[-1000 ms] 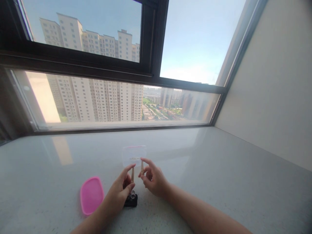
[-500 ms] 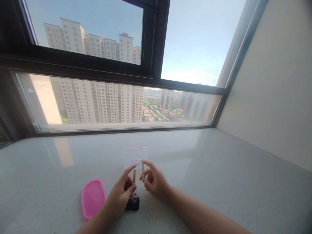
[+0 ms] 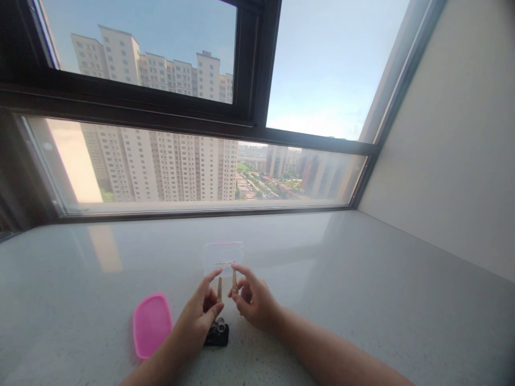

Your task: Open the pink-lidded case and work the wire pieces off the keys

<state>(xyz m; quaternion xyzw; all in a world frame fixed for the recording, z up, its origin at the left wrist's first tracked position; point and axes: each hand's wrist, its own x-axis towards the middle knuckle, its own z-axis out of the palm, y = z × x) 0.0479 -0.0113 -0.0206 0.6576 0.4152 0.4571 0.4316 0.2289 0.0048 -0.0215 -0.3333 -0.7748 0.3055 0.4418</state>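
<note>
My left hand (image 3: 199, 313) pinches a slim, tapered brown-gold piece (image 3: 219, 289) near its lower end, its index finger stretched out above the tip. Close beside it, my right hand (image 3: 257, 303) grips a similar tapered brown-gold piece (image 3: 234, 282), thumb at the base and index fingertip at the top. Both pieces stand roughly upright, a small gap apart; their exact kind is too small to make out. Just beyond the fingers lies a clear plastic bag (image 3: 213, 253) with a pink line along its far edge. A thin gold-coloured strip (image 3: 225, 262) shows at the bag.
Below my left hand lies a small black object (image 3: 217, 339) with a shiny round silvery part (image 3: 221, 324) on it. A pink rounded tray or lid (image 3: 152, 327) rests left of my left forearm. The pale speckled countertop (image 3: 341, 300) runs up to the dark window frame (image 3: 209, 214).
Both hands keep their hold on the tapered pieces and have shifted very slightly left in the view, along with the things on the counter.
</note>
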